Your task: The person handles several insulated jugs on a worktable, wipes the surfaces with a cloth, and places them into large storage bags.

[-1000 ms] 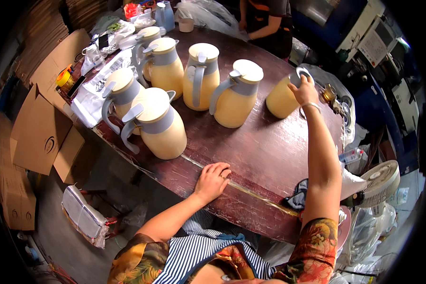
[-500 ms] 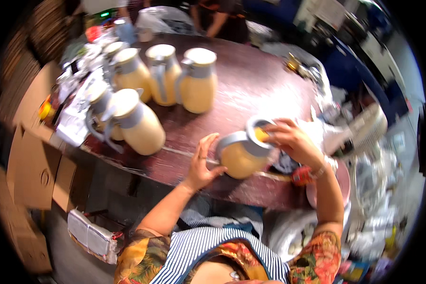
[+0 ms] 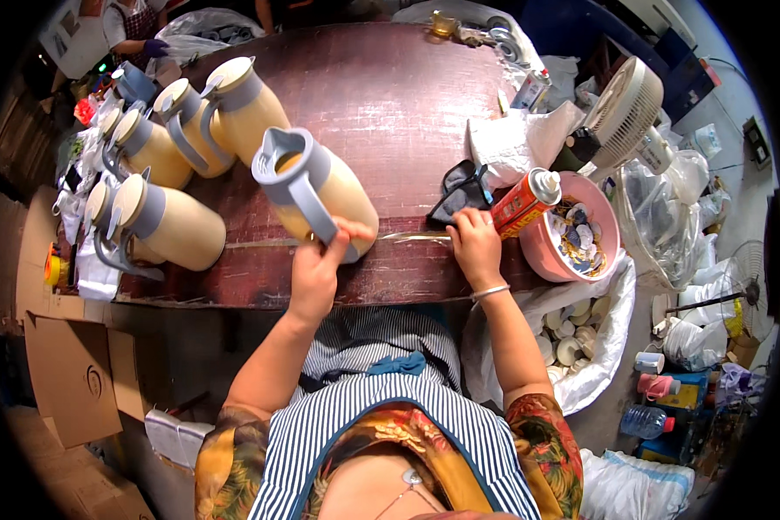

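Observation:
A cream vacuum jug with a grey collar and handle stands tilted near the table's front edge, its mouth lidless and showing a yellowish inside. My left hand is closed round the lower end of its handle. At the right, my right hand is bent down against the edge of a dark grey cloth, fingers bunched. What they hold, if anything, is hidden. Beside that hand leans a red spray can with a white top. Several similar jugs, such as the lidded jug, stand on the left.
A pink bucket of small round pieces stands right of the can. Behind are a white bag and a desk fan. Below the dark red table is a white sack of pale discs. Cardboard boxes stand lower left.
My right hand has left the jug's mouth and moved down to the cloth. My left hand now grips the jug's handle, and the jug has turned and shifted left. The view has shifted too.

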`<control>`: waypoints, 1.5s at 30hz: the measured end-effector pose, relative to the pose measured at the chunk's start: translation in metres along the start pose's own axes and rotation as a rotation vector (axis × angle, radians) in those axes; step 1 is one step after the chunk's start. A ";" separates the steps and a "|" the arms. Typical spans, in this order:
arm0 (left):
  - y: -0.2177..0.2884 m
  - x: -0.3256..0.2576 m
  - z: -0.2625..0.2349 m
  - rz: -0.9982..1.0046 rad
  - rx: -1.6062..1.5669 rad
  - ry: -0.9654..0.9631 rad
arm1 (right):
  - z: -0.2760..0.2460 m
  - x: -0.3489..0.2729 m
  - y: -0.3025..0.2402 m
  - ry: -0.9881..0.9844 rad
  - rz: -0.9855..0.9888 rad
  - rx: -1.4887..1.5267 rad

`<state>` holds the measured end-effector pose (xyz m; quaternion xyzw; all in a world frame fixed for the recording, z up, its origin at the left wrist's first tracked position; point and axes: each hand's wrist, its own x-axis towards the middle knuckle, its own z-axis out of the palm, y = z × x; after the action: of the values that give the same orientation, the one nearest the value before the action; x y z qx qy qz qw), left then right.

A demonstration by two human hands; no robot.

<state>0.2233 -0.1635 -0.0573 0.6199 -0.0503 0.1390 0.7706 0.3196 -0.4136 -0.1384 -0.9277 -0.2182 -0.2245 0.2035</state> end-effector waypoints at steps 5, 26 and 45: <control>0.016 0.025 0.001 -0.058 -0.107 0.015 | 0.021 0.009 0.007 0.080 -0.031 -0.040; 0.014 0.049 0.030 -0.071 -0.349 0.020 | -0.041 0.024 -0.063 0.005 -0.343 0.837; 0.001 0.033 0.056 0.081 -0.342 0.223 | -0.005 0.010 -0.136 -0.049 0.626 1.911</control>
<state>0.2603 -0.2126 -0.0356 0.4582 -0.0126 0.2270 0.8593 0.2584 -0.3012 -0.0918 -0.3956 -0.0572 0.1276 0.9077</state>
